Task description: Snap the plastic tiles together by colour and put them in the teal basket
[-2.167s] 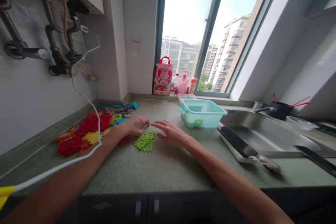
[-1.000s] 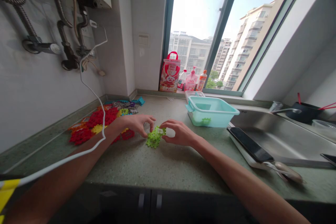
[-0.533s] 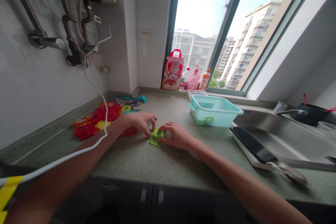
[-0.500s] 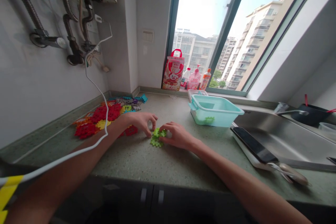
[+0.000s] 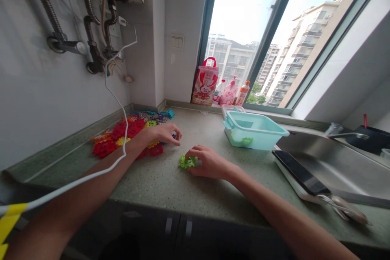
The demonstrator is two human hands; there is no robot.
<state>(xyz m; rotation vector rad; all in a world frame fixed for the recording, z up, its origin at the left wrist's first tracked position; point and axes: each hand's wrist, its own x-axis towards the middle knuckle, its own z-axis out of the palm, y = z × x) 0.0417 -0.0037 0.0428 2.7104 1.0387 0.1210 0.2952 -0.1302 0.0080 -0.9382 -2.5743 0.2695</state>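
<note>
My right hand [image 5: 210, 163] is closed on light-green interlocking plastic tiles [image 5: 184, 162], its thumb and fingers at their right edge, low over the counter. The tiles overlap, so I cannot tell how many there are. My left hand [image 5: 168, 133] is to the left and farther back, fingers curved with a gap between thumb and forefinger. It hovers at the right side of a pile of red tiles [image 5: 131, 129] mixed with orange, yellow, grey and blue ones. Something dark purple shows through its finger gap, seemingly part of the pile.
A turquoise plastic tub [image 5: 256, 130] with a green tile inside stands behind my right hand. A phone [image 5: 300, 172] lies on a white object beside the steel sink [image 5: 341, 158]. A white cable [image 5: 106, 166] passes over my left forearm. Bottles [image 5: 230, 93] line the windowsill.
My left hand has moved away from the green tiles, left and back toward the pile. My right hand keeps hold of the green tiles, which are now closer together. The view has shifted slightly.
</note>
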